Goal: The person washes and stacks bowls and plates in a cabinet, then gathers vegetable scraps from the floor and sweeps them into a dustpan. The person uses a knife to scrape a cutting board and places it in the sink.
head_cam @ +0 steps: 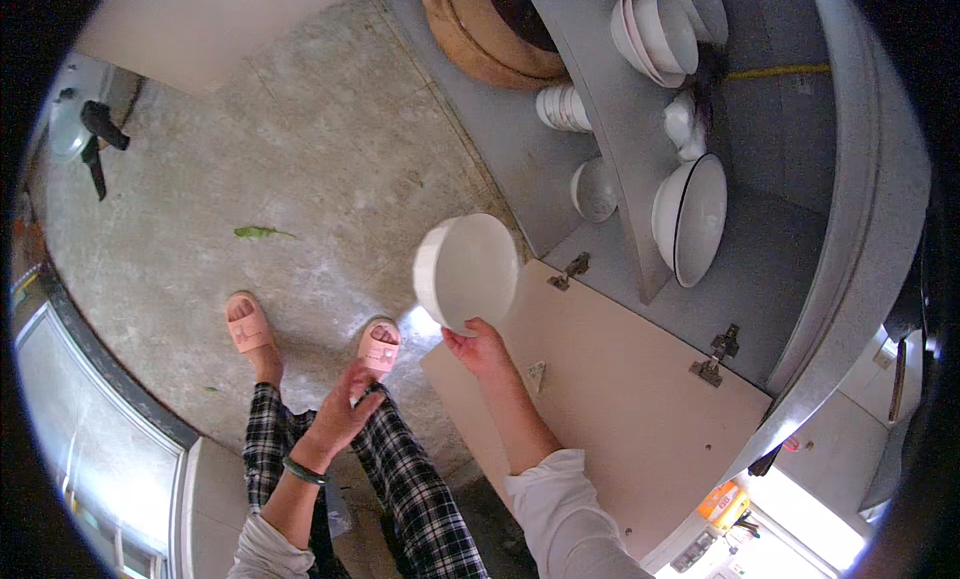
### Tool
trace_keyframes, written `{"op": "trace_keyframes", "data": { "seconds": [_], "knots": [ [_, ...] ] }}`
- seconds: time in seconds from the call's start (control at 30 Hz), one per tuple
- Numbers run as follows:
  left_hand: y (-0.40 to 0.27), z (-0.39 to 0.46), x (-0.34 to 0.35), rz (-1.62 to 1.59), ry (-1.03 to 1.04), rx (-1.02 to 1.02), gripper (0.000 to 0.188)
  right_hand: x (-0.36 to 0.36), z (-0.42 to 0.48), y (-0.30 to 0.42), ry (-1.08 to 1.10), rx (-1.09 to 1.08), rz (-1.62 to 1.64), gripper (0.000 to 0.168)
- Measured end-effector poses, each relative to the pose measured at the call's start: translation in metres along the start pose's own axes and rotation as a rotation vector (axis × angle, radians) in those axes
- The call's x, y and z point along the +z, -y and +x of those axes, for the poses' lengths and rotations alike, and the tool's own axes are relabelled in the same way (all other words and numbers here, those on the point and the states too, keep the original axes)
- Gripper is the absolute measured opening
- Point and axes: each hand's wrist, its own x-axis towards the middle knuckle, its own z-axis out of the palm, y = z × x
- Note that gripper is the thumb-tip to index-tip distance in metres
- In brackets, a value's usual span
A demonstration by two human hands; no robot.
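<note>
My right hand [476, 346] grips the lower rim of a white bowl [476, 271], which is tilted on its side above the floor, just left of the open cabinet door. My left hand [345, 418] is held over my legs, its fingers apart and nothing in it. On the cabinet's upper shelf stand nested white bowls [667, 35] and a large dark-rimmed white basin [701, 219]. The lower level holds a stack of small bowls [562, 109], another bowl [595, 189] and a large brown round vessel [487, 46].
The hinged cabinet door [600, 399] stands open at my right. A green leaf [259, 232] lies on the concrete floor [330, 151]. At the left edge are a glass-like lid [67, 129] with black handle-like parts and a glass-paned door [112, 436]. The shelf edge [607, 151] divides the cabinet.
</note>
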Motion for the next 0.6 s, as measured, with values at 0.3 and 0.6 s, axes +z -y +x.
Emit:
{"op": "trace_keyframes", "data": {
  "seconds": [0.3,0.6],
  "knots": [
    [0.017,0.029,0.006,-0.261,-0.058,0.004,0.061,0.039,-0.005,-0.029,0.09,0.002,-0.336,0.044],
    [-0.01,0.048,-0.001,0.048,-0.274,0.107,0.059,0.079,-0.072,-0.004,0.065,-0.134,-0.367,0.049]
  ]
}}
